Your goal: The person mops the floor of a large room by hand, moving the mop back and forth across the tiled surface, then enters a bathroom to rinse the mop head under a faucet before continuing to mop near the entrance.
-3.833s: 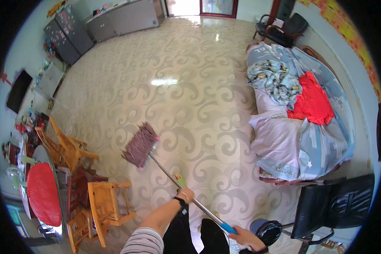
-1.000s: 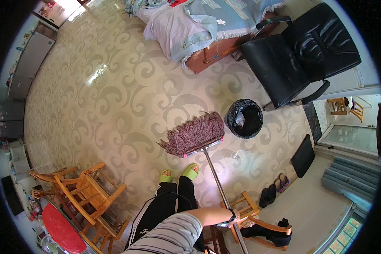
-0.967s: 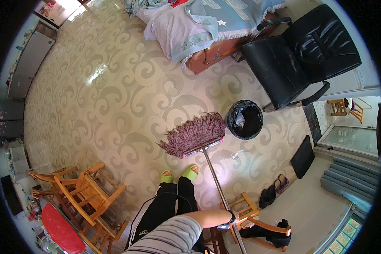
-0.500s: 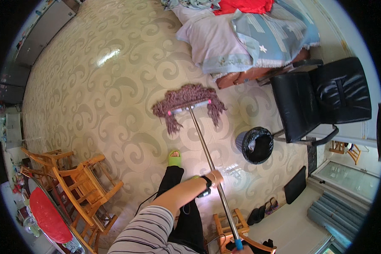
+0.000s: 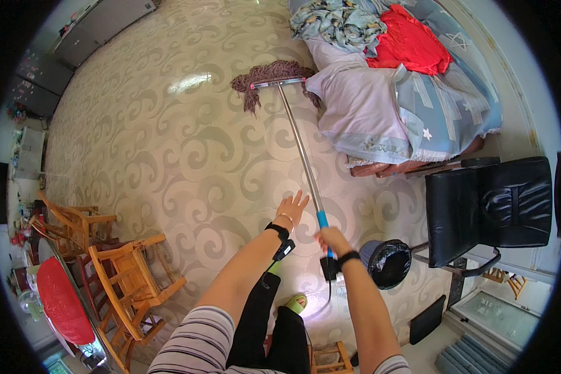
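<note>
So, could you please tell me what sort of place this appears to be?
It looks like a home's living room, though I can't be certain: there is a couch or bed covered in loose fabric, wooden chairs on the left, and a black padded armchair on the right.

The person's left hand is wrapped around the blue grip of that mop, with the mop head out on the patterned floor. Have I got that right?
Not quite: the head view shows the right hand closed around the blue grip. The left hand is open beside the pole. The mop head is indeed on the patterned floor.
</note>
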